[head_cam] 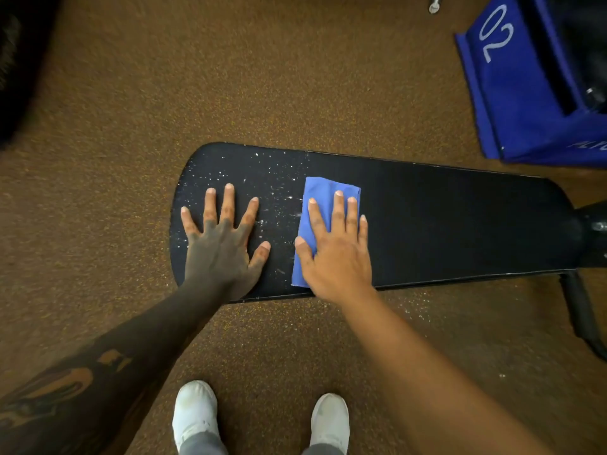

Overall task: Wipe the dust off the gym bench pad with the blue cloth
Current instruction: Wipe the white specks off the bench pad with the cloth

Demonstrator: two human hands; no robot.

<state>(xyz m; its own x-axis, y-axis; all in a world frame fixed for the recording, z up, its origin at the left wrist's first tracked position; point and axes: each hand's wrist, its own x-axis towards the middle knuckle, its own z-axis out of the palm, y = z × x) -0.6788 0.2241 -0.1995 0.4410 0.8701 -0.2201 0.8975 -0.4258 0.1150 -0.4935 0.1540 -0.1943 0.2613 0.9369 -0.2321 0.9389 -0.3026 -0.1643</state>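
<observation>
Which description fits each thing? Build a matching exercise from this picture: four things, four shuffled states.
Things:
1. left hand
2. right hand
3. blue cloth
4. dust

States:
a. speckled over one end of the gym bench pad
b. pressed under a hand
c. flat on the cloth
d. fingers spread, directly on the pad

Pairs: 1-d, 2-c, 3-b, 4-a

Single head view: wide-angle, steep downward, close above bench pad [443,224], shoes [194,415] at bottom edge.
</observation>
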